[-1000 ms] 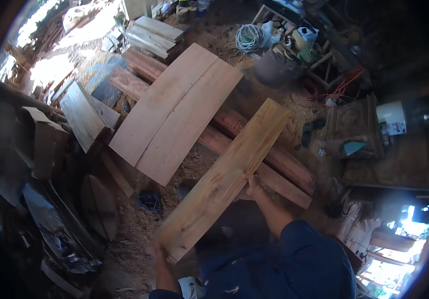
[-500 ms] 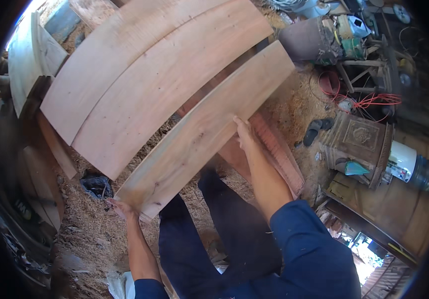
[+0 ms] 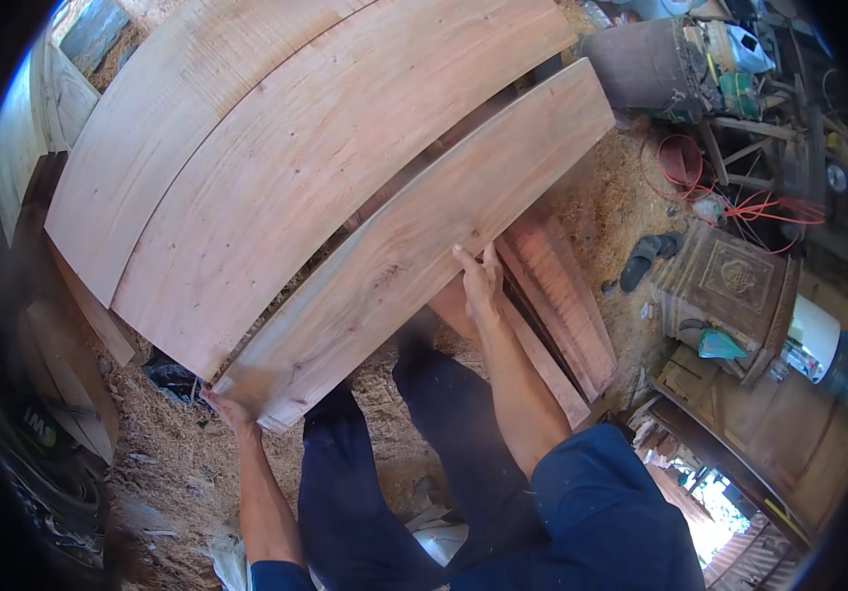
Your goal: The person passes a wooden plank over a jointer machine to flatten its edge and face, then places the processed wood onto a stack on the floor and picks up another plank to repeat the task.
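A long pale board (image 3: 384, 266) with darker knots lies diagonally in both hands, alongside two wide pinkish boards (image 3: 276, 187). A narrow dark gap separates it from the nearer wide board. My left hand (image 3: 232, 412) grips its lower left end. My right hand (image 3: 480, 281) holds its near long edge right of the middle, fingertips at the edge. Reddish planks (image 3: 567, 315) lie crosswise beneath the boards and show at the right.
My legs (image 3: 443, 443) stand on sawdust. At left are leaning boards (image 3: 20, 148) and a dark plastic bag (image 3: 169, 374). At right are sandals (image 3: 645, 258), red cord (image 3: 764, 209), a carved wooden piece (image 3: 724, 286), white bucket (image 3: 803, 335) and cluttered stand (image 3: 749, 148).
The board in my hands has moved forward, closer to the wide boards, with both hands still on it. The view has tilted down and moved nearer, so the boards appear larger.
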Tool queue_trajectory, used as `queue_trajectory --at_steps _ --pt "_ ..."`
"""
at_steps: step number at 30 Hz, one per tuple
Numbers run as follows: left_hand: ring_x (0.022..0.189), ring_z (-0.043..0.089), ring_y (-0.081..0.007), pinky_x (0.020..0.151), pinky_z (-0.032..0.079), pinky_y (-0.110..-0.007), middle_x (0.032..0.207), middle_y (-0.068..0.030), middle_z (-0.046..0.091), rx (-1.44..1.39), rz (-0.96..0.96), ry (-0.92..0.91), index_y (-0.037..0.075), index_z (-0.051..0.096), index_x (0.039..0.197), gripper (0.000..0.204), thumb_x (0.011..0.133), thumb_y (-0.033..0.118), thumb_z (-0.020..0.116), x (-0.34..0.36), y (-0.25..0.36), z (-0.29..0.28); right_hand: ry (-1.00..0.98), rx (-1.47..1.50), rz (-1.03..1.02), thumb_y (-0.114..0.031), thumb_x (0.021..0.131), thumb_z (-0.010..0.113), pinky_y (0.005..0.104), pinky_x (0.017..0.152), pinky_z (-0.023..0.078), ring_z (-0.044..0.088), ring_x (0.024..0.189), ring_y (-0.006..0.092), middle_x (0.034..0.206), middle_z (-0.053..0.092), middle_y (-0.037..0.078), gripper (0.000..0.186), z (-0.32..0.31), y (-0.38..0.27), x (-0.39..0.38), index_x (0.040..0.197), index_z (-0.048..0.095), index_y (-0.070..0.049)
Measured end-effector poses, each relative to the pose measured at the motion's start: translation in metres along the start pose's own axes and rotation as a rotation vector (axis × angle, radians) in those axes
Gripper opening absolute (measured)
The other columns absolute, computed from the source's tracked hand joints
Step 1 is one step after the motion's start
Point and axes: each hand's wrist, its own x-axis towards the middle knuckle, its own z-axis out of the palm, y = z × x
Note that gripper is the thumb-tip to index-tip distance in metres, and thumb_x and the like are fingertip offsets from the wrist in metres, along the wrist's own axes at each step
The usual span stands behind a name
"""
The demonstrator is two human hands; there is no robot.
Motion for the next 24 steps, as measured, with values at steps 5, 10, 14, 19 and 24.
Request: queue_trajectory --at_steps 5,10,14,19,24 --pt "0.144 0.029 -0.0287 0.118 0.026 -0.041 0.16 -0.0157 0.025 -0.086 -0.053 0.002 0.002 0.013 0.157 0.089 0.099 0.069 0.023 -0.004 0.027 0.021 -0.085 0.067 0.024 -0.021 0.086 0.07 0.04 0.106 0.041 0.05 0.128 0.0337 0.144 0.046 0.025 0.075 -0.002 -0.015 0.016 0.147 0.036 0.005" --pt "0.135 0.042 -0.0304 0.113 0.034 -0.043 0.154 -0.0157 0.032 0.1 -0.01 -0.076 0.008 0.024 0.155 0.075 0.102 0.061 0.032 -0.007 0.035 0.018 -0.046 -0.142 0.009 -0.03 0.08 0.074 0.0427 0.11 0.036 0.044 0.131 0.0372 0.139 0.046 0.028 0.084 0.002 -0.02 0.013 0.147 0.035 0.005" --pt "0.133 0.045 -0.03 0.112 0.036 -0.042 0.152 -0.0157 0.036 0.031 -0.087 -0.091 0.006 0.029 0.153 0.068 0.105 0.053 0.032 -0.006 0.048 0.022 -0.02 -0.09 -0.052 -0.031 0.079 0.075 0.0449 0.111 0.035 0.039 0.132 0.0387 0.141 0.042 0.029 0.088 -0.004 0.003 0.022 0.149 0.033 0.003" --pt "0.123 0.054 -0.0292 0.104 0.043 -0.043 0.135 -0.0165 0.053 0.138 -0.049 -0.122 -0.002 0.044 0.139 0.062 0.105 0.048 0.033 -0.004 0.057 0.02 -0.125 0.086 -0.029 -0.027 0.081 0.073 0.0421 0.108 0.037 0.042 0.13 0.0352 0.144 0.036 0.028 0.086 -0.008 0.008 0.019 0.15 0.031 0.001" --pt "0.121 0.056 -0.0299 0.104 0.044 -0.042 0.136 -0.0164 0.053 0.064 -0.137 -0.11 -0.001 0.045 0.14 0.059 0.105 0.046 0.034 -0.02 0.072 0.033 -0.232 0.254 0.048 -0.025 0.083 0.072 0.04 0.104 0.041 0.049 0.124 0.0316 0.142 0.043 0.026 0.084 -0.021 -0.009 0.004 0.151 0.03 0.002"
